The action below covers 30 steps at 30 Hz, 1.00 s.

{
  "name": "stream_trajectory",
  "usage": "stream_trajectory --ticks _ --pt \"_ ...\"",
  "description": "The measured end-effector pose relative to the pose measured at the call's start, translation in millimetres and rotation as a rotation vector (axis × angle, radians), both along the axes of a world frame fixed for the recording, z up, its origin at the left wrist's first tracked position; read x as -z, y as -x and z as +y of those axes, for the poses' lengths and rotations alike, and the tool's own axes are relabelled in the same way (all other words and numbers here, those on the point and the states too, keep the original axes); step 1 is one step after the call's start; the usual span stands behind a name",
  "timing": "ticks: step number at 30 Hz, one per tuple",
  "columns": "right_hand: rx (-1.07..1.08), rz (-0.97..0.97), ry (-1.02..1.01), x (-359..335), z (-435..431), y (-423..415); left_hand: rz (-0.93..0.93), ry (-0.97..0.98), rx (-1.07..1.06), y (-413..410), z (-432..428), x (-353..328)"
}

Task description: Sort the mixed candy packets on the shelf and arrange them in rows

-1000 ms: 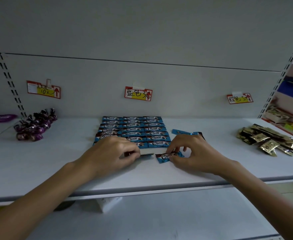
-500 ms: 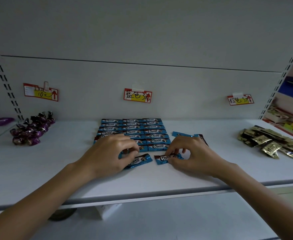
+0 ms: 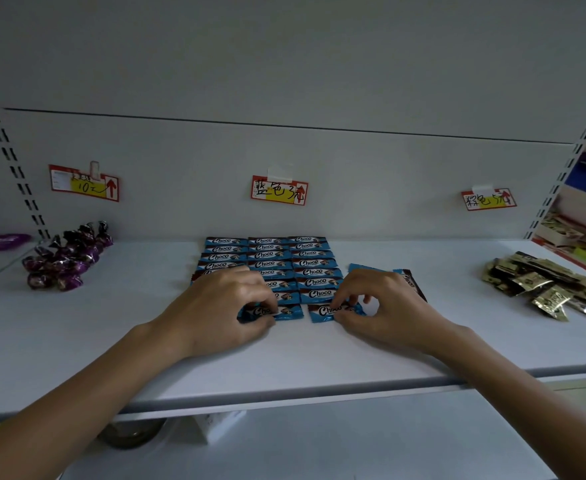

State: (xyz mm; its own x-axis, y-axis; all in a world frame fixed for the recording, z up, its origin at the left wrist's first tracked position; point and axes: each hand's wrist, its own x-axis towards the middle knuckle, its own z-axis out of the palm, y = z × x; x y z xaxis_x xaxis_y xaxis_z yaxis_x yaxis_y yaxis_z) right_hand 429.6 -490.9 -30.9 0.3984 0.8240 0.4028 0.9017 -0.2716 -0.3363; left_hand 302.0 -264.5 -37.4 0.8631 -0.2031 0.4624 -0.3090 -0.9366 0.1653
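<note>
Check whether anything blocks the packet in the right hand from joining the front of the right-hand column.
Nothing visible does. The right hand pinches its Choco packet just in front of the column's front packet; the loose packets lie off to the side, behind the hand.

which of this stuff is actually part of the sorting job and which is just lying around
Job: Choco rows; left Choco packet in left hand; right Choco packet in right hand; loose blue packets; purple candies; gold packets.
Lying about: purple pack far left; side-shelf goods; white box below.
</note>
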Motion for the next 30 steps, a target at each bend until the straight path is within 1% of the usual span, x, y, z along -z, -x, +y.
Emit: stream_trajectory --ticks 18,22,24,27,30 --pt "-0.021 -0.017 -0.03 1 8 -2 0.015 0.047 -0.005 -1 2 2" --pt "0.083 -0.019 -0.097 -5 0 -12 0.016 0.067 -0.023 -1 1 0" --pt "0.201 -0.042 -0.118 -9 -7 -25 0.004 0.073 -0.021 -3 -2 -3" --pt "0.38 -0.029 -0.084 -8 -19 -40 0.018 0.094 -0.011 -14 -12 -9" --pt "0.479 -0.003 -0.019 -2 -31 -48 0.066 0.098 0.01 -31 -27 -16"
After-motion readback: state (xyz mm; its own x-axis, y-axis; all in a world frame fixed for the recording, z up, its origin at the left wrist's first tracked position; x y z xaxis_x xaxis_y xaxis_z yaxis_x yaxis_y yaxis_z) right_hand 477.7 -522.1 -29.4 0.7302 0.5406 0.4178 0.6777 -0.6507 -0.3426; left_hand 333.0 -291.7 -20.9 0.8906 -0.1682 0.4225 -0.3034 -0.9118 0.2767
